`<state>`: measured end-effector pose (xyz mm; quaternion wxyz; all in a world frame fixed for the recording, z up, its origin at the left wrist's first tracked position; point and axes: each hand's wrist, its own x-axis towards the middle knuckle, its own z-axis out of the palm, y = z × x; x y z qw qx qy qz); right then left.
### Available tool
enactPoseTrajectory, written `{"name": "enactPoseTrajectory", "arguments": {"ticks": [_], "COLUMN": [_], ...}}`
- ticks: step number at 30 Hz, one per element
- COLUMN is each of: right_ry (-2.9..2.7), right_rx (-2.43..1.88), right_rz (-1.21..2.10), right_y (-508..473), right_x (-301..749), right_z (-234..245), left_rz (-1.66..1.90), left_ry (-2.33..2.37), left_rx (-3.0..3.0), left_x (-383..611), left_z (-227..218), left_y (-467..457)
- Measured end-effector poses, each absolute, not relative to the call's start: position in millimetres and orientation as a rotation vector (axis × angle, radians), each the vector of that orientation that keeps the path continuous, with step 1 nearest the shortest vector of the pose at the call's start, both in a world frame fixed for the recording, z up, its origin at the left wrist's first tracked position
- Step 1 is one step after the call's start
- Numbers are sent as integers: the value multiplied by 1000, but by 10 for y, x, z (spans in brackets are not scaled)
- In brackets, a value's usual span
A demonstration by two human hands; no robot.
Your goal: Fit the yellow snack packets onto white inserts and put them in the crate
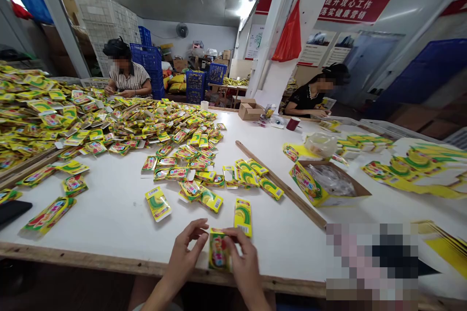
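The small box (217, 251) is placed between the 2 hands, its upper right part pinched by the thumb and fingers of the right hand (246, 260). The thumb and forefinger of the left hand (188, 245) are parted just left of it; whether it is touched by them cannot be told. Just beyond the right fingers, 1 yellow box (242, 216) is laid on the white table (120, 214). Well beyond the left fingers, a heap of boxes (171, 124) is spread.
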<state>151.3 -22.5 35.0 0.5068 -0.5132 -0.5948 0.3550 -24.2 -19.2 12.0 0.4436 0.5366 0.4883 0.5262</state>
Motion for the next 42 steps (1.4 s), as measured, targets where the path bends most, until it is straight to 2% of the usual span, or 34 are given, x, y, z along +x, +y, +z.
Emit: {"name": "enactPoseTrajectory", "arguments": {"ticks": [5,8,13,19,22,30,35,42], "right_ry": [-1512,-1499,-1494,-1467,-1441,-1301,-1308,-1455], "right_rx": [-1706,-1875,-1776,-1711,-1664,-1230,-1211,-1132], "right_rz": [488,335,346,139,262,1230,1214,1175], "right_y": [-468,-523,-166,306,272,-178,-134,-41], "right_x": [2579,2896,2305,1650,1687,1457,1278,1369], "right_z": [730,733,254,-157,-177,2,84,169], "left_rz": [1262,1179,1130,1152,1175,1269,1373,1206], "left_ry": [1237,1244,1301,1292,1281,1099,1036,1090], "left_rx": [1186,1225,1311,1303,1307,1190,1136,1305], "left_x": [-259,-206,-188,-258,-247,-175,-194,-225], "left_z": [66,47,58,19,-18,56,101,35], "left_y": [-150,-114,-136,-153,-135,-127,-173,-149]}}
